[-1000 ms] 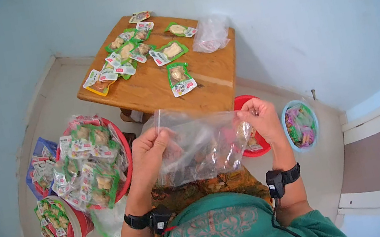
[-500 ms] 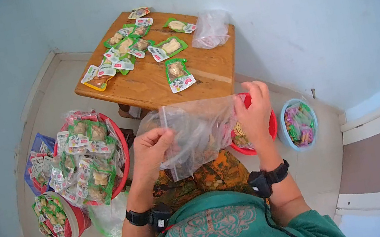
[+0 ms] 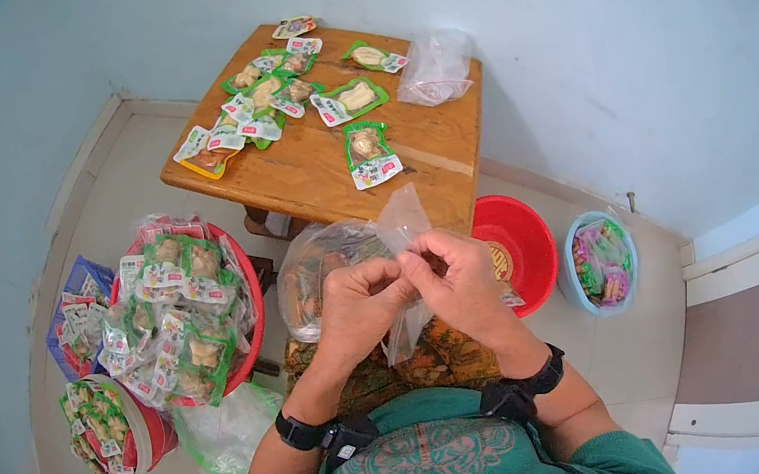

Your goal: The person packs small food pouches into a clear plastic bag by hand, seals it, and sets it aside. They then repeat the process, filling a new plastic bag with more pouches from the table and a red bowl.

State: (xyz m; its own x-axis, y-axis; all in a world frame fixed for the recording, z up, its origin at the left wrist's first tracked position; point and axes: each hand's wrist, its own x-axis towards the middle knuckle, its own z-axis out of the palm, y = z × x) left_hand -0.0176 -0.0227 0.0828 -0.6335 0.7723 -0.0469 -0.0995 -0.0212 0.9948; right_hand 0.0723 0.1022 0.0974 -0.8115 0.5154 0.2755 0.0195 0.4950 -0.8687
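Note:
My left hand and my right hand meet over my lap, fingertips pinched together on a clear plastic bag. The bag is turned nearly edge-on, one part rising above my fingers and another hanging below them. No contents are visible in it. Behind my hands is a round clear bag or container with brownish contents I cannot make out. On the wooden table ahead lie several vacuum-sealed food packs, among them a green-edged pack near the front edge, and some clear plastic bags.
At left, a red basin is heaped with food packs, beside a blue basket and a bucket of packs. A clear bag lies on the floor. At right stand a red basin and a light-blue bucket with colourful packs.
My hands have come together from opposite sides of the bag. The bag, spread wide before, is now narrow and edge-on. The view has shifted slightly.

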